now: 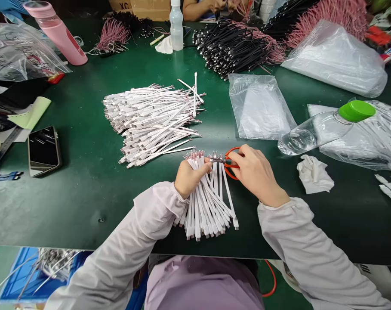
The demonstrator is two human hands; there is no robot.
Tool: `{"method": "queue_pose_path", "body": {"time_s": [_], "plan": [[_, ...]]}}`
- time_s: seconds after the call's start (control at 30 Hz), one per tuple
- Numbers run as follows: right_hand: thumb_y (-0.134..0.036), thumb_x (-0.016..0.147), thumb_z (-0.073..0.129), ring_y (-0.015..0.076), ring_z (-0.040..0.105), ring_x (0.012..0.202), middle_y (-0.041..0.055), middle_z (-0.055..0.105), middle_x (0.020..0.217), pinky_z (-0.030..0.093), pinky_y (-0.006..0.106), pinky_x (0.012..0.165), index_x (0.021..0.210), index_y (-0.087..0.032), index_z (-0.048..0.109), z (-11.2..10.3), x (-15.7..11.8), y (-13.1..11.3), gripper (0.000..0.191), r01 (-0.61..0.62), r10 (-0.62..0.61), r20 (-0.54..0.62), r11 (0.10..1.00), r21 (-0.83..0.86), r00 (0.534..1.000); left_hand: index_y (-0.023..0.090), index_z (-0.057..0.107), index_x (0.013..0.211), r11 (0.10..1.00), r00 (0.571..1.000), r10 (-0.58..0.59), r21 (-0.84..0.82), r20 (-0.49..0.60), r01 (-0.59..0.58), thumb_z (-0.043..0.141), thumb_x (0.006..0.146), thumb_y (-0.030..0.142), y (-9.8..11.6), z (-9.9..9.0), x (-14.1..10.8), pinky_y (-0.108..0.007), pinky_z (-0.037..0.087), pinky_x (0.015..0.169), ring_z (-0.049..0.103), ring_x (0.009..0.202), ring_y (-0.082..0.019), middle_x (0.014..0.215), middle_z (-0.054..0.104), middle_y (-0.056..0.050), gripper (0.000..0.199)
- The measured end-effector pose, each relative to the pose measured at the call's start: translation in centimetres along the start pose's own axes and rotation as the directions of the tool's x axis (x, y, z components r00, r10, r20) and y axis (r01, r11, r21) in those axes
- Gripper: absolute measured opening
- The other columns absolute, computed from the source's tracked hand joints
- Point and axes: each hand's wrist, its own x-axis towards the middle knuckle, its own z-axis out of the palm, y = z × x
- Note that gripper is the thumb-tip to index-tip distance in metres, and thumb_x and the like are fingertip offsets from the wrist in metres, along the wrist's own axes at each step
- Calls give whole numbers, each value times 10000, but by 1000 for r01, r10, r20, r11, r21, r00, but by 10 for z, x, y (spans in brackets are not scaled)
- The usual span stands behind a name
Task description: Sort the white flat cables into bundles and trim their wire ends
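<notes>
On my feed the left hand [190, 177] is closed around a bundle of white flat cables [205, 211], gripping it near the top so the stripped, pink-tinged wire ends fan out above the fingers and the connector ends splay down toward me; the right hand [253, 174] is curled narrow around red-handled scissors [231, 162], with the metal blades reaching left to the wire ends, just beside the left thumb; both hands sit just below and to the right of the large pile of white cables [152, 122], which lies on the green surface [85, 206]; the bundle hangs close to that pile but I can't tell whether its lower ends touch the surface; beyond the pile sits a heap of black cables [234, 47]; to its right lies a clear plastic bag [260, 107]; further right, a water bottle with a green cap [324, 129] lies on its side; to the pile's left rests a phone [43, 150].
</notes>
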Motion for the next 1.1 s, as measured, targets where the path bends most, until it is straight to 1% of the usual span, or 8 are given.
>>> {"method": "queue_pose_path", "body": {"time_s": [0.23, 0.37, 0.47, 0.6, 0.7, 0.8, 0.93, 1.1], "plan": [[-22, 801, 512, 138, 358, 557, 27, 504, 742, 324, 275, 598, 834, -182, 689, 0, -2, 2, 241, -10, 10, -10, 1000, -25, 1000, 153, 666, 749, 1000, 1000, 19, 0, -12, -19, 652, 777, 298, -3, 1, 1, -299, 480, 774, 637, 706, -181, 670, 681, -21, 148], [-118, 843, 534, 136, 403, 557, 23, 527, 724, 312, 274, 555, 823, -182, 701, 3, -1, -2, 179, -164, 176, -69, 975, 147, 982, 148, 695, 800, 1000, 1000, 18, 3, -3, -18, 643, 793, 307, 0, 0, 1, -309, 484, 827, 667, 824, -212, 793, 726, -48, 167], [-221, 855, 572, 139, 459, 590, 30, 537, 776, 379, 266, 576, 940, -174, 703, 3, 2, -8, 163, -256, 330, -83, 846, 467, 940, 148, 718, 900, 1000, 1000, 12, -15, 22, -12, 605, 814, 251, 3, -1, 0, -317, 477, 901, 670, 965, -230, 982, 744, -70, 176], [-294, 859, 594, 138, 484, 631, 15, 493, 787, 442, 270, 630, 1057, -192, 685, -1, 5, -19, 241, -248, 367, 3, 624, 741, 930, 143, 724, 973, 999, 998, 30, -38, 62, -27, 635, 802, 248, 2, -2, 0, -343, 457, 965, 654, 1053, -250, 1074, 733, -93, 219], [-278, 873, 570, 136, 493, 664, 7, 465, 781, 446, 269, 643, 1091, -210, 687, -3, 5, -26, 256, -223, 348, 23, 547, 807, 937, 143, 723, 925, 999, 999, 23, -39, 27, -22, 716, 748, 301, 0, -2, 2, -353, 471, 932, 659, 1016, -260, 1032, 739, -95, 238], [-255, 872, 555, 141, 494, 686, 7, 441, 771, 445, 277, 654, 1108, -207, 691, -4, 6, -30, 276, -207, 331, 29, 519, 829, 943, 147, 684, 766, 1000, 1000, 13, -15, -28, -14, 755, 706, 341, -2, -1, 2, -333, 496, 809, 661, 850, -231, 862, 733, -58, 215], [-251, 853, 568, 131, 473, 656, -3, 430, 754, 432, 277, 629, 1075, -188, 699, -2, 9, -36, 266, -231, 356, 57, 469, 852, 933, 159, 603, 623, 1000, 999, 29, -4, -13, -29, 755, 700, 361, -2, 2, 2, -292, 471, 678, 593, 663, -170, 650, 648, -6, 264], [-314, 792, 642, 121, 509, 626, -1, 556, 729, 442, 280, 634, 838, -175, 668, 4, 14, -40, 149, -305, 438, 137, 339, 890, 888, 143, 652, 736, 997, 997, 62, -40, 34, -60, 750, 693, 322, -1, 4, 4, -289, 469, 711, 604, 722, -176, 753, 677, -31, 208]]}}
